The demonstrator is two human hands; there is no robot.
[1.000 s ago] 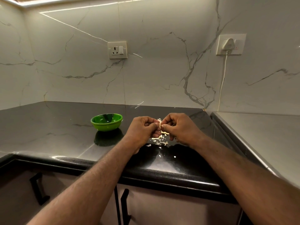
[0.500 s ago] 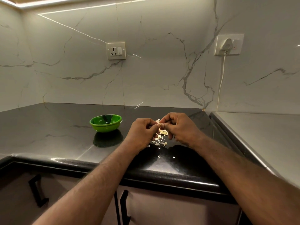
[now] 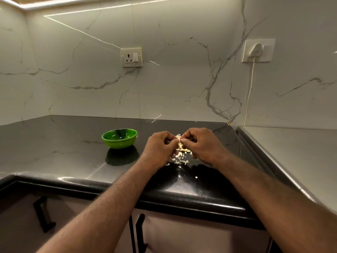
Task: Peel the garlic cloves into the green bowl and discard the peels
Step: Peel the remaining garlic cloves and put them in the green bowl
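Garlic clove (image 3: pixel 179 140) is held just above the black desk (image 3: pixel 54 143), pinched between left hand (image 3: pixel 159 147) and right hand (image 3: pixel 203 145). Both hands have fingers (image 3: pixel 185 142) curled tight onto it. Loose peels (image 3: pixel 179 158) lie scattered on the desk right under the hands. Green bowl (image 3: pixel 119 138) sits near on the left, apart from the hands; contents unclear. Handling guess: clove small, light, firm, slick once bare. Skin is papery, brittle, tears off in flakes. Best hold is at the clove's ends, thumbnail lifting a skin edge.
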